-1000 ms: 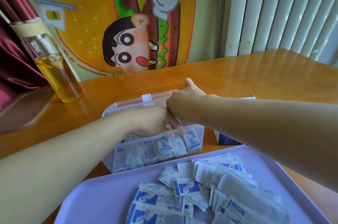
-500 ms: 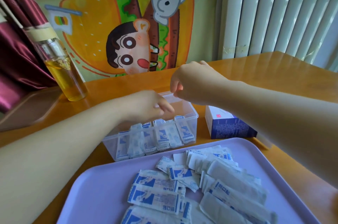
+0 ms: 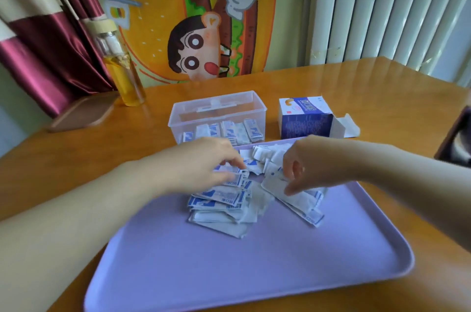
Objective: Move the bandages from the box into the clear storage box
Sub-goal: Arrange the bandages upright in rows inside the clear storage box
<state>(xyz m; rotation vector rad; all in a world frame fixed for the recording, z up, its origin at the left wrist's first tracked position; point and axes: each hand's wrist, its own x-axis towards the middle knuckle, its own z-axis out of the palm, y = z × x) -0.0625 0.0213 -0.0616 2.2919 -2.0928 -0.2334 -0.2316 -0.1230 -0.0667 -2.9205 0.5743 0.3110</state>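
Left hand (image 3: 204,166) and right hand (image 3: 313,164) cover the upper part of the bandages (image 3: 224,207) on the tray (image 3: 254,273); the left grip is motion-blurred and cannot be told. The tray's lower left corner is cut by the bottom edge. Print on the cardboard box (image 3: 305,120) is illegible. 1 dark object (image 3: 456,138) is cropped at right.

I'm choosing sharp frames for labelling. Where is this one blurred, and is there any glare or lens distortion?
Head view: left hand and right hand are motion-smeared, print on the bandages soft; head view: pale window sheen on the far table; head view: the wide lens bows the white slats and leans the bottle.
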